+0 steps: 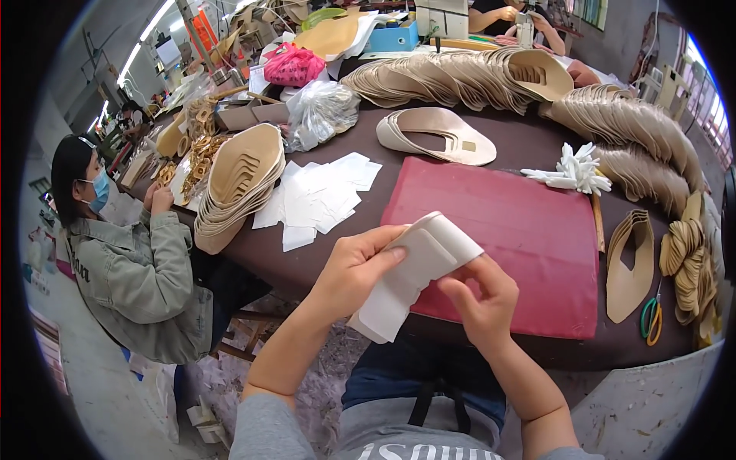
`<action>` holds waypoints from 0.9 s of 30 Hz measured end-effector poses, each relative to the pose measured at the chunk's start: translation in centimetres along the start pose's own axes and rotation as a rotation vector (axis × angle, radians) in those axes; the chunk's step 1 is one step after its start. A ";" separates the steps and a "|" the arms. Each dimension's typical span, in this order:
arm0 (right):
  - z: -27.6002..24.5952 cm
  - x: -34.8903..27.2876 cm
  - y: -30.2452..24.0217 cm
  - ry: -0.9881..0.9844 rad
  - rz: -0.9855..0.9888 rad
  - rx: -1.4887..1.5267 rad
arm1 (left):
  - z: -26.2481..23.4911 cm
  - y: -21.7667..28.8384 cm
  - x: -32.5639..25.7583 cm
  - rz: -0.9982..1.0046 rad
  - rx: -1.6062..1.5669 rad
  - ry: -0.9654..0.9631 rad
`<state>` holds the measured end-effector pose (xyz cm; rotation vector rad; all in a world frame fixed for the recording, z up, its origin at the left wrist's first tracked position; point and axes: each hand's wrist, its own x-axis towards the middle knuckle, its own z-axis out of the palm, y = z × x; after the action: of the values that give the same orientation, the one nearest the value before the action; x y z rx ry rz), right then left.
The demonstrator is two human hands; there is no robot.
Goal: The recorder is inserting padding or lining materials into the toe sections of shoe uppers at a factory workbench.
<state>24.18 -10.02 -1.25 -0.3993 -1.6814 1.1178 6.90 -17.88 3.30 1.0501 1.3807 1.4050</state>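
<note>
A folded strip of white backing paper or sheet (420, 264) is held up in front of me, its top end looped over and its lower end hanging down. My left hand (349, 270) grips its left side, the thumb pressed on the face. At the right edge my right hand (483, 297) is closed on it, some fingertips hidden behind the sheet. Below lies a dark red mat (506, 253) on the brown table. Loose white sheets (326, 195) are spread to the left of the mat. Beyond it sits a single beige shoe upper (464, 146).
Stacked beige uppers (241, 180) stand at left, with longer rows (452, 77) along the back and right. White rolled pieces (575, 170) lie on the mat's far right corner. Green-and-orange scissors (652, 320) rest at right. A masked co-worker (142, 268) sits at left, handling gold-coloured pieces.
</note>
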 end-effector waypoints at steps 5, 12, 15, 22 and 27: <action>-0.1 0.9 0.1 -0.061 0.093 -0.190 | -0.9 -0.1 0.3 -0.017 0.092 -0.024; -2.8 3.7 0.7 0.208 0.431 0.526 | -1.3 -2.3 -3.1 0.448 -0.515 -0.161; -2.9 4.2 0.5 0.162 0.485 0.852 | 2.9 -5.6 -3.4 -0.260 -0.574 -0.761; -4.8 2.2 -0.2 -0.175 0.469 0.181 | 8.3 -7.1 1.1 -0.116 -1.069 -0.115; -7.0 1.1 -0.1 -0.049 0.458 0.131 | 8.2 -10.7 3.2 -0.122 -1.098 -0.127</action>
<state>29.90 -5.95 -0.29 -0.7004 -1.5887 1.5722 14.34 -12.72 -7.21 0.2990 0.3972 1.6268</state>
